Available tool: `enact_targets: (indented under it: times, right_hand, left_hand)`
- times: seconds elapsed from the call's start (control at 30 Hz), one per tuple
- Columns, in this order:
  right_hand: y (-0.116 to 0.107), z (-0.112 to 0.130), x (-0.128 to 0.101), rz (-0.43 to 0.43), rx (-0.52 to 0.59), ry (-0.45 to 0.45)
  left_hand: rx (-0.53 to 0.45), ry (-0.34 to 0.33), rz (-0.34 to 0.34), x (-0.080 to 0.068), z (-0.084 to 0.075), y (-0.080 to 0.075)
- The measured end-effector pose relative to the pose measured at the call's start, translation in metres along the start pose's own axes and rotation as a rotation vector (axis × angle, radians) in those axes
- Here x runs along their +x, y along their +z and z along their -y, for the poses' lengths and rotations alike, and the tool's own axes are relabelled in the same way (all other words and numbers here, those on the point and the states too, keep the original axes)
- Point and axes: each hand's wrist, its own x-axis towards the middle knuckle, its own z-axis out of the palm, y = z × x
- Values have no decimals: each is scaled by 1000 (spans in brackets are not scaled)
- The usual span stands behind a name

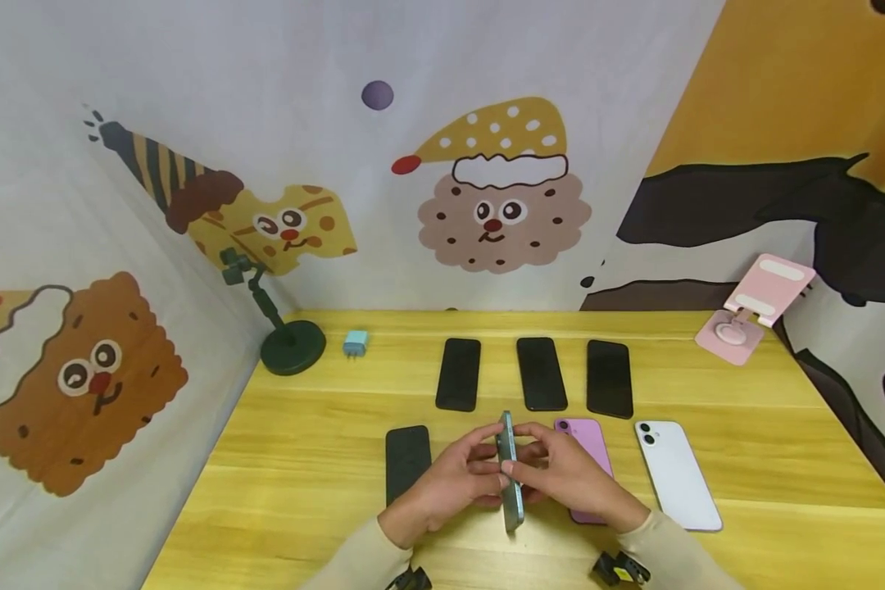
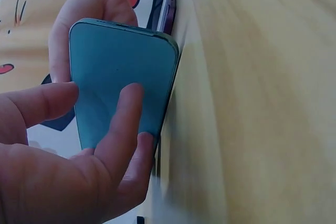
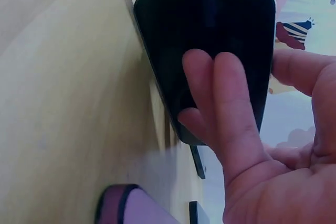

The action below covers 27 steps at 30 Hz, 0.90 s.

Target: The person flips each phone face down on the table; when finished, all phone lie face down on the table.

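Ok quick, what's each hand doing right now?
Left hand: holding the teal smartphone, from its back side.
Right hand: holding the same teal smartphone, from its dark screen side.

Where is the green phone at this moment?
In the head view, the green phone is low and just right of centre, held on edge between the left hand and right hand, left of the pink phone.

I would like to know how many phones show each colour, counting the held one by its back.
Black phones: 4
Teal phone: 1
Pink phone: 1
White phone: 1
Total: 7
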Motion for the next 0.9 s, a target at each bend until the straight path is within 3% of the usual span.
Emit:
enact_targets:
  times: [0.53, 0.9]
  right_hand:
    - [-8, -10, -12, -100, -28, 28]
    - [-9, -4, -13, -79, 0, -24]
  left_hand:
    - [2, -46, -44, -2, 5, 0]
    - [-43, -54, -58, 0, 4, -4]
